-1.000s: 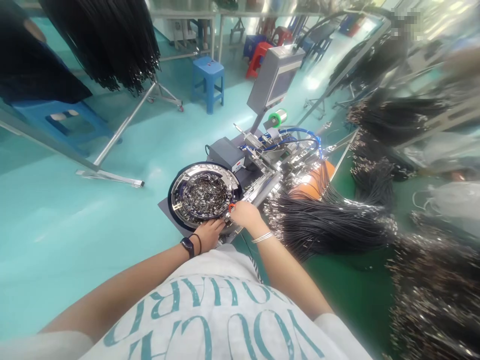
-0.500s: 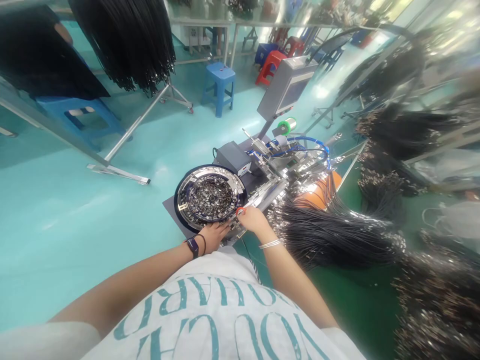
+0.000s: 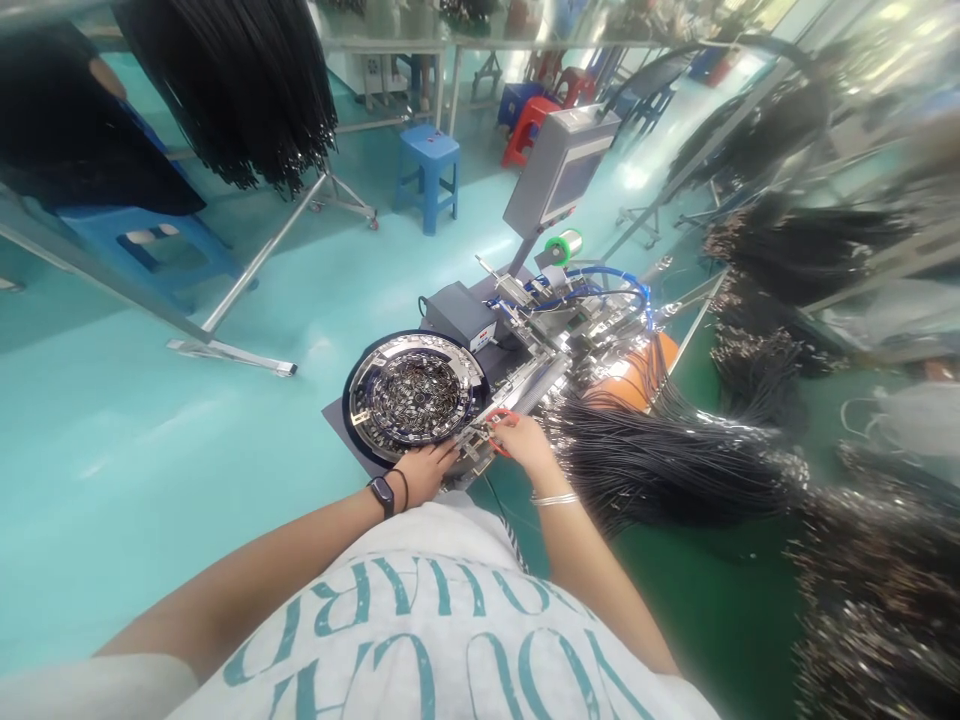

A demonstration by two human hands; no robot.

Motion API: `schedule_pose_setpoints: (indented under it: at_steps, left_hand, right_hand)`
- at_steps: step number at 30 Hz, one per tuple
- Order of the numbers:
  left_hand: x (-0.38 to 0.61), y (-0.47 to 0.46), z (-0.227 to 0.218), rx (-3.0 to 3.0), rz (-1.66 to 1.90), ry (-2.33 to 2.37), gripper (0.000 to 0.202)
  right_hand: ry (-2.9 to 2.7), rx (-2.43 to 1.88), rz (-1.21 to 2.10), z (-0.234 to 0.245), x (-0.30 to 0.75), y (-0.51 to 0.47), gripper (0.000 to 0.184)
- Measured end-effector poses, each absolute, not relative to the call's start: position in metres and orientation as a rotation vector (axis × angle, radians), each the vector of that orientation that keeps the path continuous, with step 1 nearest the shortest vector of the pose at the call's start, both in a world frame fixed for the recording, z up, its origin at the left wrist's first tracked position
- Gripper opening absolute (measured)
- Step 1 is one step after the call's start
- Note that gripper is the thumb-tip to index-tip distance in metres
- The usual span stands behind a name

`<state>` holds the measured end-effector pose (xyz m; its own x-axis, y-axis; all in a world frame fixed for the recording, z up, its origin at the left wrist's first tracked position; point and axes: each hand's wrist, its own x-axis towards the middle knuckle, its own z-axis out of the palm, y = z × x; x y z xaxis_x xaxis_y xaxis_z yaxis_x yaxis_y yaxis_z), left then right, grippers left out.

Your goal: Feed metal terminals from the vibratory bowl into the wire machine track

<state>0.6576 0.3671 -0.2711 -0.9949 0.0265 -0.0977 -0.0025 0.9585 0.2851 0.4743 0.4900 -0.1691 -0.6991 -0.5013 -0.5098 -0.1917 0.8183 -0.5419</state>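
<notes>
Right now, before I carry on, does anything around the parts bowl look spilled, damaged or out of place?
Nothing stands out. The small metal parts sit inside the round feeder bowl, with no visible spill, and the black wires lie bundled beside the right hand.

- White T-shirt (image 3: 420, 625) filling the view at 6 o'clock, printed with large teal letters, upside down from this view
- Short white sleeves: the left one (image 3: 90, 690) at 7 o'clock, the right one (image 3: 686, 705) at 5 o'clock
- Left wrist (image 3: 390, 493): black smartwatch (image 3: 382, 495) with a thin dark band (image 3: 403, 488) beside it
- Right wrist (image 3: 551, 497): thin silver bangle (image 3: 553, 499)
</notes>
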Motion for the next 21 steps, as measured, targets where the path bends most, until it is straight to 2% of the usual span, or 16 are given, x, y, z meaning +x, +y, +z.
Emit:
schedule_pose_setpoints:
  at_steps: [8, 12, 15, 21]
  left_hand:
    - [0.649, 0.368, -0.273, -0.022, 0.320, 2.899, 0.072]
    - [0.652, 0.359, -0.263, -0.007, 0.448, 2.898, 0.055]
    - [0.658, 0.350, -0.255, 0.014, 0.575, 2.915, 0.039]
    - [0.669, 0.341, -0.249, -0.113, 0.620, 2.965, 0.034]
  right_hand:
    - [2.365, -0.264, -0.808, -0.183, 0.461, 0.531, 0.027]
    - [2.440, -0.281, -0.925, -0.190, 0.454, 0.541, 0.038]
    - [2.525, -0.319, -0.947, -0.189, 0.444, 0.543, 0.038]
    - [2.552, -0.466, -0.696, -0.176, 0.409, 0.527, 0.033]
